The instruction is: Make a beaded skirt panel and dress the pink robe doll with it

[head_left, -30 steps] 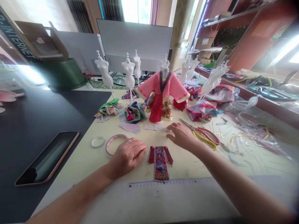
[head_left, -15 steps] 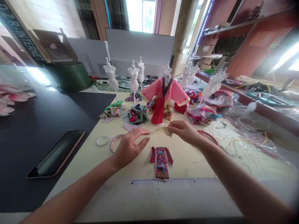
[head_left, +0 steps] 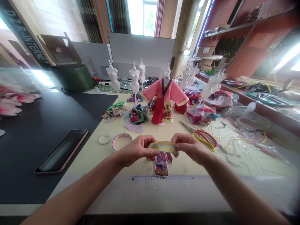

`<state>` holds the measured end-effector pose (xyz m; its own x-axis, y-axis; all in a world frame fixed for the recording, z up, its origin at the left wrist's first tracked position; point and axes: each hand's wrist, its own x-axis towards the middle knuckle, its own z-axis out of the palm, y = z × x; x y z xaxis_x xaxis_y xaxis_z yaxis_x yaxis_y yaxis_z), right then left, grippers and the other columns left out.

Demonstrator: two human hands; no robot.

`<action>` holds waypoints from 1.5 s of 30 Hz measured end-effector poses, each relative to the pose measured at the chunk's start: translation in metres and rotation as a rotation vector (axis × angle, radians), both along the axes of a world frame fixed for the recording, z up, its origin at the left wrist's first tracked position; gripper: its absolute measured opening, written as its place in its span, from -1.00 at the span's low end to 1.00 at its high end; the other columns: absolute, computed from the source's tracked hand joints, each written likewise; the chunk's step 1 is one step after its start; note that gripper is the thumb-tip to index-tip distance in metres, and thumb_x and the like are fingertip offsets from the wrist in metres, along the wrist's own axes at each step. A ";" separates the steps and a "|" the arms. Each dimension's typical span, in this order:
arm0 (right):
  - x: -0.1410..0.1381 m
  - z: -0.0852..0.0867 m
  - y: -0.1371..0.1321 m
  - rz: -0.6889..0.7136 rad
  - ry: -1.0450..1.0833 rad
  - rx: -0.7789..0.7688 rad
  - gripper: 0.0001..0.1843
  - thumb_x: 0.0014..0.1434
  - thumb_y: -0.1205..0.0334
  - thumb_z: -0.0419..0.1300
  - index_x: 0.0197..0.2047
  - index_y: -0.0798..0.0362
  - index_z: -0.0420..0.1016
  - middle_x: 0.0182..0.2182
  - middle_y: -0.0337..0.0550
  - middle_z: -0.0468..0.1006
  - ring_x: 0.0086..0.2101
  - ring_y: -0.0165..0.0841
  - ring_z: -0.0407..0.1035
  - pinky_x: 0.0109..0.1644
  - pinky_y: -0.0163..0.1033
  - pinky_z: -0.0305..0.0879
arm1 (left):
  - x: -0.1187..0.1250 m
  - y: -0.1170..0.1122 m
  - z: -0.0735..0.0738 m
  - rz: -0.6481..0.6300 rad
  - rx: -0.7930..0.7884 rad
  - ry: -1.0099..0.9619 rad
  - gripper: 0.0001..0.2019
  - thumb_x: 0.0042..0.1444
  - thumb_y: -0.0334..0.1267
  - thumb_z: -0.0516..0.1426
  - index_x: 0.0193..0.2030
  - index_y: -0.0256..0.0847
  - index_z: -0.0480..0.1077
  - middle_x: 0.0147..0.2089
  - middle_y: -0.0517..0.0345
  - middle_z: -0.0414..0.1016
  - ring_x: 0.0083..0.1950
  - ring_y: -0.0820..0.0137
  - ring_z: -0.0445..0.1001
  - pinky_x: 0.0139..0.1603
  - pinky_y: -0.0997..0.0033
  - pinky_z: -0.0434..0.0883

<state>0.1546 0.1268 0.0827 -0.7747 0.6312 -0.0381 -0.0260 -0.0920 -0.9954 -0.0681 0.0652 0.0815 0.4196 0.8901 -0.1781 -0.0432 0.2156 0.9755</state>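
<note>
My left hand (head_left: 137, 150) and my right hand (head_left: 191, 147) each pinch one end of a short yellowish fabric strip (head_left: 163, 146) with a pale blue stripe, stretched level between them above the table. Directly beneath it lies a small red floral doll garment (head_left: 161, 164) edged with beads, partly hidden by the strip and my fingers. A pink and red doll robe (head_left: 164, 100) stands dressed on a mannequin further back.
Red-and-yellow scissors (head_left: 201, 138) lie right of my right hand. Two tape rolls (head_left: 120, 140) sit to the left, a phone (head_left: 62, 150) on the black surface. A clear ruler (head_left: 171, 178) lies near the front edge. White mannequins (head_left: 135, 82), fabric heaps (head_left: 138, 114) and plastic bags (head_left: 253, 125) crowd the back and right.
My right hand picked the strip up off the table and brought it toward me. My left hand rose from the table and took hold of the other end. The camera tilted slightly.
</note>
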 end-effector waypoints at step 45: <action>0.000 -0.013 0.007 -0.474 -0.411 0.333 -0.82 0.08 0.12 0.15 -0.47 0.02 0.35 -0.60 -0.27 0.43 -0.60 -0.48 0.19 -0.54 -0.32 0.04 | 0.001 0.016 -0.011 0.448 0.192 0.516 -0.75 0.05 -0.11 0.12 -0.47 -0.26 0.34 -0.57 0.31 0.25 -0.57 0.58 0.14 -0.58 0.56 0.07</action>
